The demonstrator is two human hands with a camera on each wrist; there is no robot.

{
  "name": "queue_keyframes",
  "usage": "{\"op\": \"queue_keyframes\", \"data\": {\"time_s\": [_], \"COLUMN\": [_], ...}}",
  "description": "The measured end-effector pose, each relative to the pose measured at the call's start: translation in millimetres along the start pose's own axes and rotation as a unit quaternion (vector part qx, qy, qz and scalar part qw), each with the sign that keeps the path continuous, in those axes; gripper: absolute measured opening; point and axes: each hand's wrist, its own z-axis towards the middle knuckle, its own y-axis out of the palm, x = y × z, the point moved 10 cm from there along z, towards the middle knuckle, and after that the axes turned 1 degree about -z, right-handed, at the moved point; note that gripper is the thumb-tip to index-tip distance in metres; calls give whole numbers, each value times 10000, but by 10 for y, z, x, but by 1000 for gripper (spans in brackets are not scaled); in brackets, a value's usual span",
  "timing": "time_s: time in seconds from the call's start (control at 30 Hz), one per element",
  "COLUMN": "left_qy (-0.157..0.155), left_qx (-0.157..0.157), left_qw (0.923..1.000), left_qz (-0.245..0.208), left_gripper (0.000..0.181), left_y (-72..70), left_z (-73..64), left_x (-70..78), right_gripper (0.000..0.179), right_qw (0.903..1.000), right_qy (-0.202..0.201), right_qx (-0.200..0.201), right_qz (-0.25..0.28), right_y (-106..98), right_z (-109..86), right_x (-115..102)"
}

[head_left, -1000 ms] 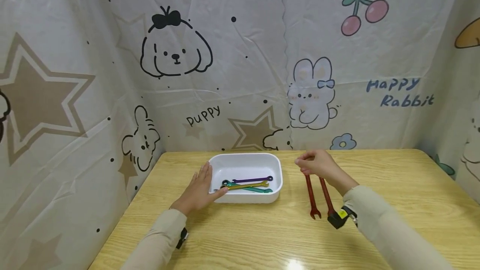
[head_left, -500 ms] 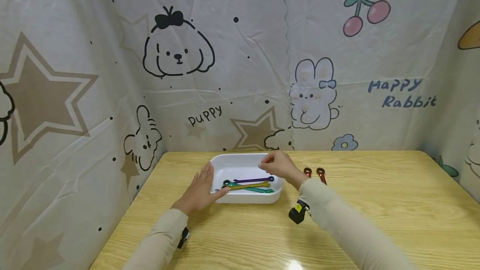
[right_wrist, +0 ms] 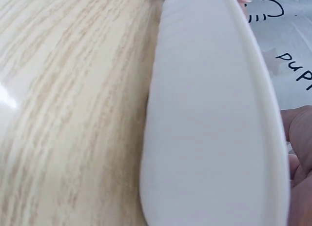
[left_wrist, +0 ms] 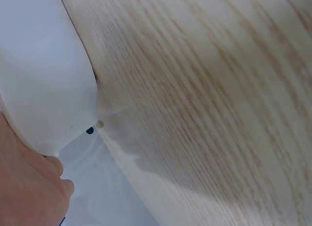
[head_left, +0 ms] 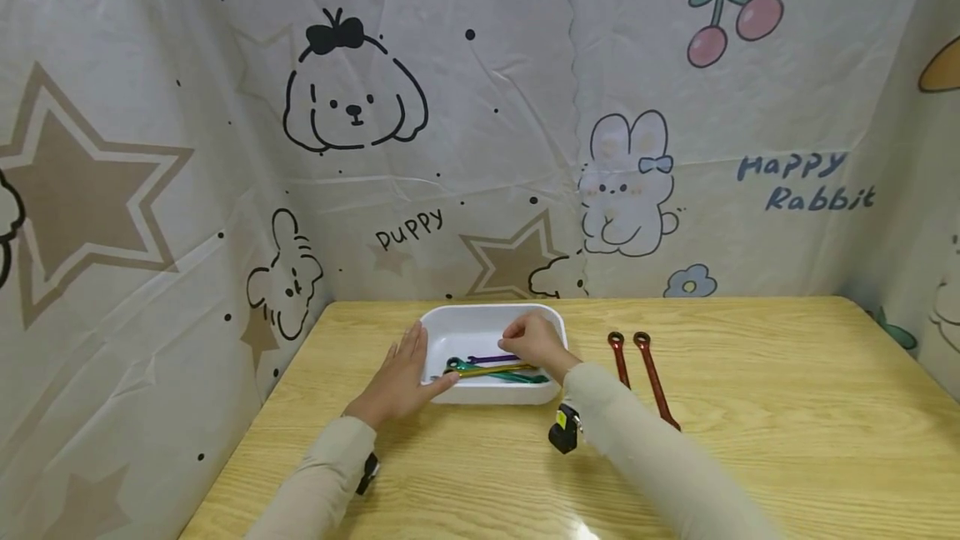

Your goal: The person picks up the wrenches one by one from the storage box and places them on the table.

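Observation:
A white tray (head_left: 480, 394) stands on the table with a purple wrench (head_left: 491, 358), a gold wrench (head_left: 495, 370) and a green wrench (head_left: 517, 377) inside. My left hand (head_left: 393, 377) rests along its left wall, fingers straight, thumb over the front rim. The right hand (head_left: 536, 340) is inside the tray's right half, fingers loosely bent, fingertips just above the purple wrench. It hides that wrench's right end. A gap shows between its finger and thumb in the right wrist view, where the tray wall (right_wrist: 209, 113) hides most of the hand. Part of the left hand (left_wrist: 29, 187) shows in the left wrist view.
Two red wrenches, a left one (head_left: 618, 357) and a right one (head_left: 654, 377), lie on the wooden table (head_left: 787, 390) right of the tray. The right sleeve covers the left one's lower end. A printed cloth (head_left: 495, 148) hangs behind the table.
My right hand has left the red wrenches, moved left over the tray's rim and come down inside near the purple wrench. The left hand has stayed at the tray.

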Motion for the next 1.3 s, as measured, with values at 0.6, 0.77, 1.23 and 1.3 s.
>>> {"op": "queue_keyframes", "data": {"time_s": [0.6, 0.77, 1.23, 1.3], "left_qy": [30, 92, 18, 18], "left_qx": [29, 85, 113, 93], "left_qw": [10000, 9999, 9999, 9999], "left_qz": [-47, -11, -79, -64], "left_gripper": [104, 104, 101, 101], "left_y": [-23, -11, -25, -18], "left_z": [-13, -3, -10, -7], "left_x": [14, 11, 8, 11], "right_gripper": [13, 10, 3, 3], "right_qw": [9958, 9920, 9828, 9809], "right_qy": [-661, -704, -774, -833], "right_qx": [-75, -182, -262, -221], "right_qz": [-632, -1036, -1656, -1741], "right_y": [238, 285, 331, 326], "right_z": [74, 78, 83, 81], "right_x": [7, -6, -21, -22]}}
